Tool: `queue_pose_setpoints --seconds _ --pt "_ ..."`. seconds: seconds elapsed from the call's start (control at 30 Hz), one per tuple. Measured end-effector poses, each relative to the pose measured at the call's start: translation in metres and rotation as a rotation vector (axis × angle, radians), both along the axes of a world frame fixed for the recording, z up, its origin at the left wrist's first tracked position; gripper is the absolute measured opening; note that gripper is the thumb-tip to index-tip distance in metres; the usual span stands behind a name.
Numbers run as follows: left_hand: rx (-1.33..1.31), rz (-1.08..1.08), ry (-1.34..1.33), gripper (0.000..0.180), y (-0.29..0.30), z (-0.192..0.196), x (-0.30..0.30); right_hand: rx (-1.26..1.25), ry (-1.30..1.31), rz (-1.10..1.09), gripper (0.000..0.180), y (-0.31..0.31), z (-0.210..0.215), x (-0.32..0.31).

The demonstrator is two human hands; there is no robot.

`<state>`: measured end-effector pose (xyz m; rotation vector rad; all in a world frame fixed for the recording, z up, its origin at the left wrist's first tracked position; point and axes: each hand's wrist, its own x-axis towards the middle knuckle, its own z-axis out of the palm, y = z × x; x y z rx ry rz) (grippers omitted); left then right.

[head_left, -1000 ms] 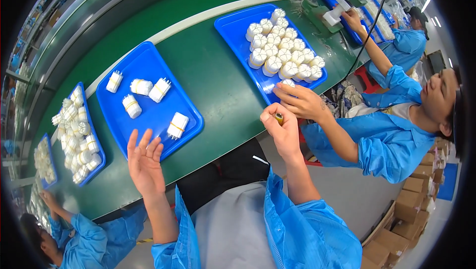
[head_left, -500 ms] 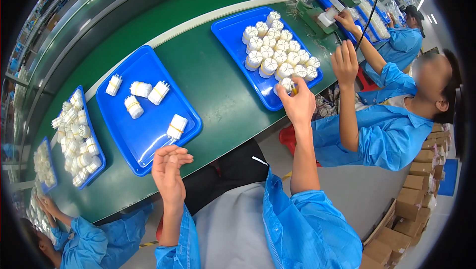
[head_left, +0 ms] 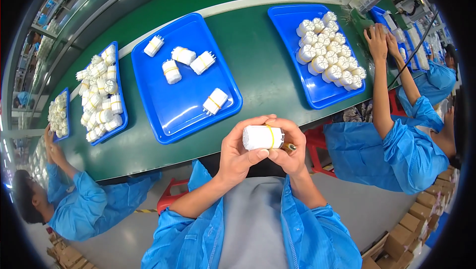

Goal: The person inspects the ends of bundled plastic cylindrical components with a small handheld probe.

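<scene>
Left grip point(head_left: 234, 155) nearer right grip point(head_left: 294, 157), bundle point(head_left: 258, 137) between

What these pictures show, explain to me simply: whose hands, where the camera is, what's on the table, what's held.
There is no robot: these are a person's bare hands. The view is from a fisheye camera on that person's head, looking down, so straight edges bend.

The left hand and right hand together hold a white bundle with a yellow band around it.

On the green table are blue trays. The middle tray has five similar bundles lying apart; the right tray has many packed close together. Two trays further left are heaped with white pieces.
</scene>
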<state>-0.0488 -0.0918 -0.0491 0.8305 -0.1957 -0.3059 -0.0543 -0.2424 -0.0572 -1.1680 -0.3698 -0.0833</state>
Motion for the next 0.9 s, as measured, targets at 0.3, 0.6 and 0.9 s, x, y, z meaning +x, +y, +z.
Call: queue_pose_setpoints --seconds 0.3,0.6,0.9 --pt "0.274 0.344 -0.532 0.061 0.005 -0.015 -0.001 0.358 0.242 0.176 0.058 0.017 -0.003 0.003" --pt "0.659 0.672 -1.042 0.051 0.005 -0.013 0.013 0.556 0.440 0.497 0.055 0.023 -0.018 0.009" --pt "0.801 0.719 -1.116 0.048 0.013 -0.005 0.019 0.592 0.556 0.501 0.049 0.034 -0.019 0.012"
